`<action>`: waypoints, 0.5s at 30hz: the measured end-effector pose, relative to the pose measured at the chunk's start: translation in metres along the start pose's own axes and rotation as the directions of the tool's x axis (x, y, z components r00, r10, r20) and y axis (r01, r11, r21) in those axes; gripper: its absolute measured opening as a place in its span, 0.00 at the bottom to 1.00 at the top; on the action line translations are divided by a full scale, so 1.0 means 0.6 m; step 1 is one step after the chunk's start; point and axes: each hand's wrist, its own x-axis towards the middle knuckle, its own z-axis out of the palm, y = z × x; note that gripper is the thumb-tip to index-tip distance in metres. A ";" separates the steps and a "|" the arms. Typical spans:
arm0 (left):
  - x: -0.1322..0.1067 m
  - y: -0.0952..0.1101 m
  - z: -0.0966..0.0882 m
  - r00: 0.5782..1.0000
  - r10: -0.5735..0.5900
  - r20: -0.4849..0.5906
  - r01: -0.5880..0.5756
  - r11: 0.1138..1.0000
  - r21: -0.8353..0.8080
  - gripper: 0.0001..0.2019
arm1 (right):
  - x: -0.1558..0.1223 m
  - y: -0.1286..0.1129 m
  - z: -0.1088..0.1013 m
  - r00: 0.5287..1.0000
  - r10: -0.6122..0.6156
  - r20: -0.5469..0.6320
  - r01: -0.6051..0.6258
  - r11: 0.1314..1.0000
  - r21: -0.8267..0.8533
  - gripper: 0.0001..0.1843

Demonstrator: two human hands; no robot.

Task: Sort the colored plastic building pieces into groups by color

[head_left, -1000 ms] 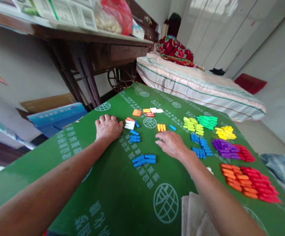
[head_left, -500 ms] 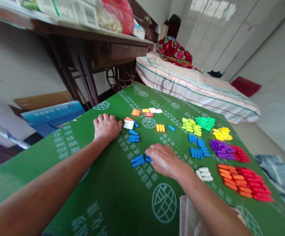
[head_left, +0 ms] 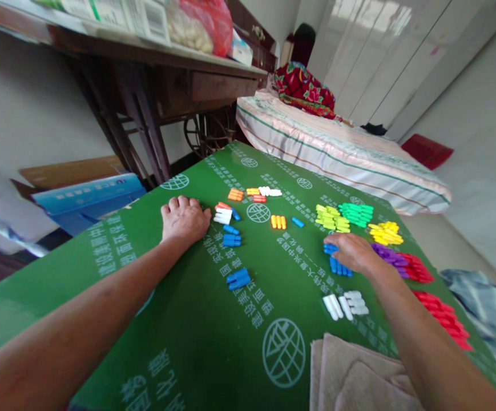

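Observation:
My left hand (head_left: 185,220) rests palm down on the green table (head_left: 179,337), its fingers loosely bent and apart, holding nothing. Just right of it lie small white capsule-shaped pieces (head_left: 222,215) with red and blue ones. Several blue pieces (head_left: 232,240) sit nearer, and another blue group (head_left: 239,278) lies closer to me. At the right, my right hand (head_left: 350,251) points down with fingers closed at more blue capsule-shaped pieces (head_left: 341,267). Its fingertips are partly hidden among them. White pieces (head_left: 354,303) lie below that hand, and purple ones (head_left: 388,260) are partly behind it.
Lime (head_left: 332,218), green (head_left: 356,213), yellow (head_left: 385,233) and red (head_left: 443,317) groups lie along the right. Orange-yellow pieces (head_left: 278,222) and a single blue piece (head_left: 298,222) lie mid-table. A folded cloth (head_left: 350,377) is at the near edge. A bed (head_left: 337,148) stands beyond.
My right hand has moved right, from the near blue group to the blue pieces at the right. The blue pieces formerly under its fingers are gone from that spot. My left hand stays put.

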 end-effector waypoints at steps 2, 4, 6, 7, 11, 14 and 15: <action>0.000 0.000 0.000 1.000 -0.001 -0.002 0.001 1.000 -0.002 0.29 | 0.000 0.017 0.008 0.999 -0.005 -0.044 0.006 1.000 0.021 0.19; 0.000 0.000 0.000 1.000 -0.004 0.000 0.004 1.000 -0.004 0.29 | 0.000 0.029 0.014 0.997 -0.006 -0.080 0.009 0.999 0.041 0.19; 0.001 -0.001 0.000 1.000 -0.003 0.000 0.003 1.000 -0.003 0.29 | 0.000 0.037 0.016 0.996 0.013 -0.089 -0.009 0.999 0.048 0.18; 0.001 -0.001 0.000 1.000 -0.003 0.000 0.003 1.000 -0.002 0.29 | -0.001 0.037 0.016 0.996 0.029 -0.089 -0.025 0.998 0.049 0.17; 0.002 -0.001 -0.001 1.000 -0.009 0.017 0.009 1.000 -0.003 0.29 | -0.003 0.019 0.008 0.994 0.094 -0.048 -0.094 0.995 0.019 0.16; 0.004 0.000 -0.003 1.000 -0.009 0.023 0.010 1.000 -0.006 0.30 | -0.003 -0.008 0.004 0.995 0.100 -0.015 -0.101 0.994 -0.032 0.14; 0.004 0.000 -0.004 1.000 -0.009 0.023 0.009 1.000 -0.006 0.30 | -0.002 -0.016 0.004 0.995 0.094 -0.011 -0.095 0.994 -0.045 0.14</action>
